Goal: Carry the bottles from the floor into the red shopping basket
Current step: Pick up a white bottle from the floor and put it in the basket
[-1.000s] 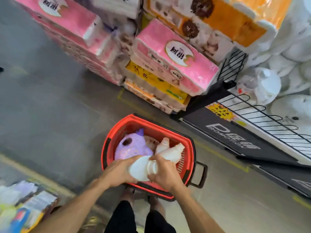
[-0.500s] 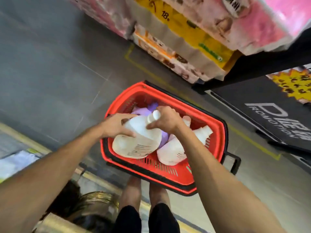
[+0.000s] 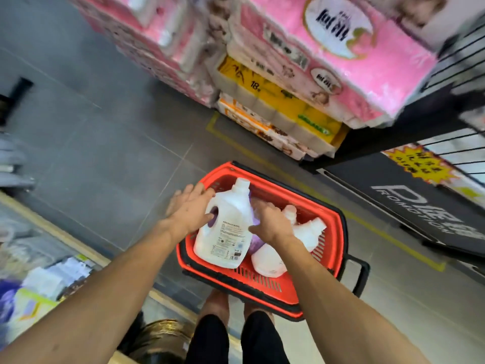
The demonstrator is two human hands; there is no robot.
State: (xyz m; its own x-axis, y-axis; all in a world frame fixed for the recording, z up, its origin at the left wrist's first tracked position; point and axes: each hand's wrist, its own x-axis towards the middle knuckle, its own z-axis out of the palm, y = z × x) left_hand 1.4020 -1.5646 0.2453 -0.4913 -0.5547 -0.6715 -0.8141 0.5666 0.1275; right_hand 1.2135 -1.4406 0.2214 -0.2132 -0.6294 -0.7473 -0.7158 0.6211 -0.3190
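Note:
The red shopping basket [image 3: 265, 285] stands on the grey floor just ahead of my feet. A big white jug bottle [image 3: 228, 229] with a handle hole lies in its left half, cap pointing away. My left hand [image 3: 190, 210] rests against the jug's left side, fingers spread, thumb at the handle hole. My right hand [image 3: 273, 222] hovers with fingers apart beside the jug's right edge. A purple bottle [image 3: 256, 241] shows beneath. Two smaller white bottles [image 3: 301, 235] lie in the right half.
Stacked pink and yellow tissue packs [image 3: 288, 82] rise close behind the basket. A black promotion stand [image 3: 420, 214] and wire rack [image 3: 459, 143] are at the right. Packaged goods [image 3: 39, 279] sit low at the left. A black handle [image 3: 363, 274] sticks out of the basket's right side.
The white jug went from being held over the basket by both hands to lying inside it. My right hand came off its cap and both hands opened.

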